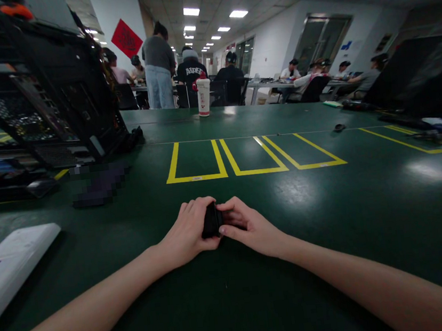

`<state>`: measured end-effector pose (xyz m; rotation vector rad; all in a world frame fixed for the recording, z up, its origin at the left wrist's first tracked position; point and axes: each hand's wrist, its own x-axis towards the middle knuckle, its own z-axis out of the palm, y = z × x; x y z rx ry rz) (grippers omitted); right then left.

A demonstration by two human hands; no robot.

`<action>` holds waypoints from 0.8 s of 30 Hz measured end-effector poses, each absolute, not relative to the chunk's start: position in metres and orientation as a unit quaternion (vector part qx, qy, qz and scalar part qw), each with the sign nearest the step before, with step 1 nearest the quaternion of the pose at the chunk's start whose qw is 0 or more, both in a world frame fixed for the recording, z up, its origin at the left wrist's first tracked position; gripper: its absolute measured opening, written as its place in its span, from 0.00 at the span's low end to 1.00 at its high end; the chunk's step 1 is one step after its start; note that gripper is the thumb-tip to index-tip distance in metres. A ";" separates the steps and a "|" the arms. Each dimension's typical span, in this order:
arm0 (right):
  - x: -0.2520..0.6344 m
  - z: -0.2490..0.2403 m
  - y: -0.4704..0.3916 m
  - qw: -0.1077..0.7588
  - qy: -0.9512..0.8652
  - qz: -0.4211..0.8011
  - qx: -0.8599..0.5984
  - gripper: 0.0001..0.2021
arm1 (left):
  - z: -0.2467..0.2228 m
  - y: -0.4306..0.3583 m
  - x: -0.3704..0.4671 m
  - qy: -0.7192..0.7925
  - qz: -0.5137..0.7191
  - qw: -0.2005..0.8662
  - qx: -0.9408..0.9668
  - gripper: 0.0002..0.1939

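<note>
Just in front of me, a small black box-like object [210, 221] is held between both hands, low over the green table [262, 300]. My left hand [190, 225] wraps round its left side, with the thumb along the near edge and the fingers over the far side. My right hand [250, 226] grips the right end between thumb and fingertips. Much of the object lies behind the fingers, and its exact kind cannot be made out. Beyond the hands, yellow tape outlines [197, 178] mark rectangles on the table.
An open black computer case [88, 106] stands at the left, a dark pixelated item [102, 185] beside it. A white box [11, 261] lies near left. Further back are a white cup [203, 98] and a small dark ring [338, 128]. Several people sit or stand beyond the table.
</note>
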<state>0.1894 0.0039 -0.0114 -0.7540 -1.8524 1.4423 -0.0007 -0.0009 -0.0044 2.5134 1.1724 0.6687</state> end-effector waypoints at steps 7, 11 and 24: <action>0.187 -0.009 0.004 0.340 -0.702 0.533 -0.328 0.13 | -0.004 -0.001 -0.001 0.404 0.234 0.150 0.871 0.27; 0.189 -0.010 0.004 0.321 -0.715 0.531 -0.322 0.14 | -0.004 -0.002 -0.002 0.402 0.235 0.153 0.872 0.27; 0.187 -0.012 0.004 0.337 -0.712 0.523 -0.326 0.16 | -0.004 -0.001 -0.001 0.405 0.227 0.144 0.874 0.31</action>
